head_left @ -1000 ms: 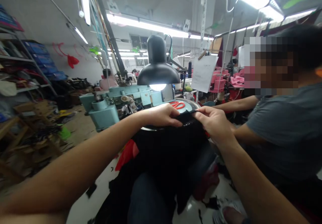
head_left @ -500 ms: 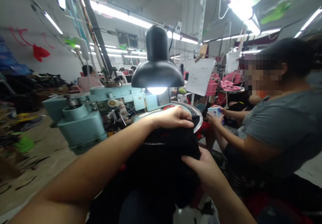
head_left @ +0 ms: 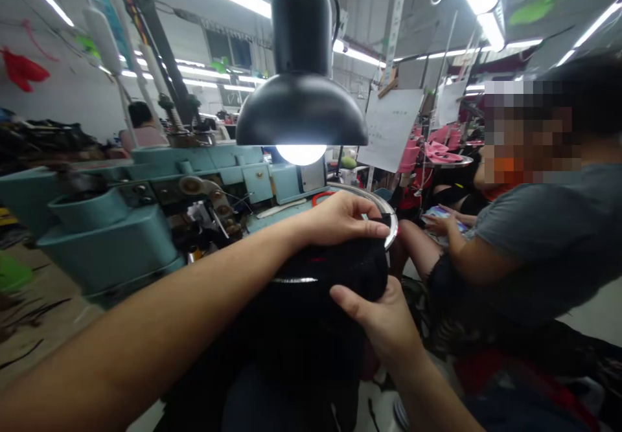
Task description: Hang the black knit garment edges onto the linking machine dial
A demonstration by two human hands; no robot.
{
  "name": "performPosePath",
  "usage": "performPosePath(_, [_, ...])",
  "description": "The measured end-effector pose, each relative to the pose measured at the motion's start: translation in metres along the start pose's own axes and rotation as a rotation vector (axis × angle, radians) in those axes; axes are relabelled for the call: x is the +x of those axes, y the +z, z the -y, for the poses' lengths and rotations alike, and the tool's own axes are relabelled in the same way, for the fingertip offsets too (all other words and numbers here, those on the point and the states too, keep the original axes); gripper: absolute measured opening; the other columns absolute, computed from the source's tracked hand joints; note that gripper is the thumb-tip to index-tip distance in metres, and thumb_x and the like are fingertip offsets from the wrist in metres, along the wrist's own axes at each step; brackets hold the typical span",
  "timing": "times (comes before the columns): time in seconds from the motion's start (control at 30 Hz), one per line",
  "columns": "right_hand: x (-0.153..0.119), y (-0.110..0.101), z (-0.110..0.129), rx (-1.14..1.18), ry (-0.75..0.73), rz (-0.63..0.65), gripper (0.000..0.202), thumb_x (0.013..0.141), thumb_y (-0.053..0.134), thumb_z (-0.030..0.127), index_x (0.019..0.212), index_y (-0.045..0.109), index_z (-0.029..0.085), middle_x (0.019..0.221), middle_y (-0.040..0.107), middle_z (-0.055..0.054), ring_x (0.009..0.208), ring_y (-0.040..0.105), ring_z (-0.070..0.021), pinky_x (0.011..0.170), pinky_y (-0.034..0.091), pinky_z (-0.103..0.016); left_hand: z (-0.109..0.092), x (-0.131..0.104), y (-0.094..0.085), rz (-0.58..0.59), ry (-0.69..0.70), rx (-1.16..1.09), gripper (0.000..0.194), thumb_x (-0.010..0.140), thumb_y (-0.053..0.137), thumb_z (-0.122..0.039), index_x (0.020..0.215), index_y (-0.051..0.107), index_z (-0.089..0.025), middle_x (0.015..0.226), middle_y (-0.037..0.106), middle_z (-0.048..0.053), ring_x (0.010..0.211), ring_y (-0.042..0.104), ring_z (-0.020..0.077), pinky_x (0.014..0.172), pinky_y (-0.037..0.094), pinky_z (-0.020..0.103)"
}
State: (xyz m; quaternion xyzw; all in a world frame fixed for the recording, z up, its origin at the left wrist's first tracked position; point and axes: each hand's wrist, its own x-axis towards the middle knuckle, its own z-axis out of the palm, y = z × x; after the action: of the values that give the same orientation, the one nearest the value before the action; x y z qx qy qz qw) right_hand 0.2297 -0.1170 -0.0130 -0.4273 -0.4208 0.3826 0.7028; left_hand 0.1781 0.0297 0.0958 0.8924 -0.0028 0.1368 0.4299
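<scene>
Head view: black fabric drapes over the near side of a silver-rimmed round plate, directly beneath and between both hands. The left hand, fingers curled, pinches its upper edge. The right hand grips its right side, thumb in front, fingers hidden behind. Beyond stands a black lamp; leftward, a teal machine.

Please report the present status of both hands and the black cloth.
Left hand pinching black cloth near its upper edge. Right hand gripping lower, fingers mostly hidden. Cloth very dark, folds unclear. Lit lamp above, not touching hands.
</scene>
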Motion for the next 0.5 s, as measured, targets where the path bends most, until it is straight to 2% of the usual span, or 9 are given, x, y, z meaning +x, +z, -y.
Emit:
performPosePath(0.2, [0.002, -0.007, -0.001, -0.064, -0.015, -0.045, 0.027, 0.074, 0.083, 0.038, 0.094, 0.079, 0.02, 0.091, 0.078, -0.004, 0.078, 0.072, -0.0227, 0.073, 0.059, -0.031, 0.003, 0.003, 0.001, -0.043, -0.007, 0.04, 0.037, 0.077, 0.072, -0.048, 0.065, 0.059, -0.014, 0.06, 0.048, -0.006, 0.056, 0.041, 0.0077, 0.053, 0.032, 0.021])
performPosePath(0.33, [0.004, -0.011, -0.003, -0.109, 0.009, -0.055, 0.029, 0.072, 0.083, 0.042, 0.089, 0.08, 0.018, 0.085, 0.077, -0.006, 0.073, 0.07, -0.0237, 0.068, 0.058, -0.033, 0.002, 0.003, 0.003, -0.061, -0.019, 0.032, 0.04, 0.075, 0.075, -0.048, 0.062, 0.057, -0.014, 0.059, 0.045, -0.006, 0.055, 0.038, 0.0072, 0.054, 0.032, 0.022])
performPosePath(0.5, [0.006, -0.015, -0.004, -0.138, -0.005, -0.057, 0.028, 0.072, 0.083, 0.042, 0.081, 0.078, 0.016, 0.077, 0.075, -0.005, 0.066, 0.066, -0.0207, 0.062, 0.054, -0.03, 0.001, 0.003, 0.002, -0.061, -0.052, 0.029, 0.04, 0.074, 0.075, -0.05, 0.066, 0.06, -0.014, 0.06, 0.047, -0.006, 0.055, 0.04, 0.0073, 0.052, 0.032, 0.021])
